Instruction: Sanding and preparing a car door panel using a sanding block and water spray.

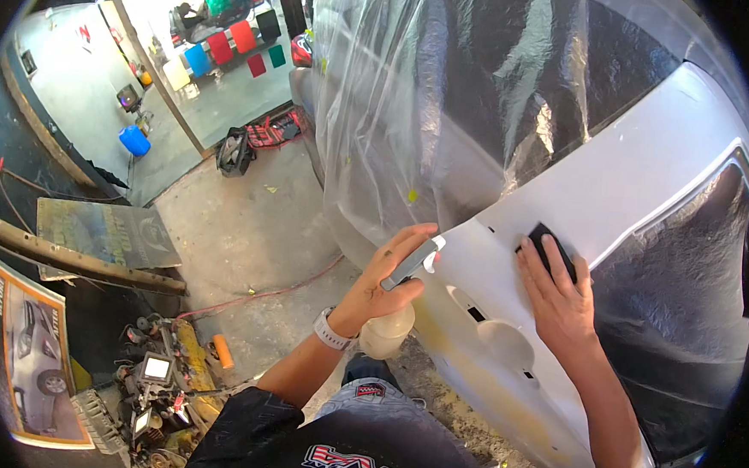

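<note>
My left hand [368,290] is wrapped round a spray bottle [387,331] with a cream body, a grey trigger head and a white nozzle. The bottle is beside the car's white body panel [624,155], its nozzle toward it. On that panel, above the door handle recess [506,343], my right hand [559,301] presses a black sanding pad [544,230] flat. The fingers lie over the pad, so only its edges show. Yellowish patches [485,385] mark the lower panel.
Clear plastic sheeting [382,106] drapes the car ahead, and film covers the window [687,313] at right. A red hose [285,290] crosses the floor. Cluttered parts [159,392] lie lower left, near an orange cylinder [223,352]. Farther off are a tool bag [235,153] and blue container [134,140].
</note>
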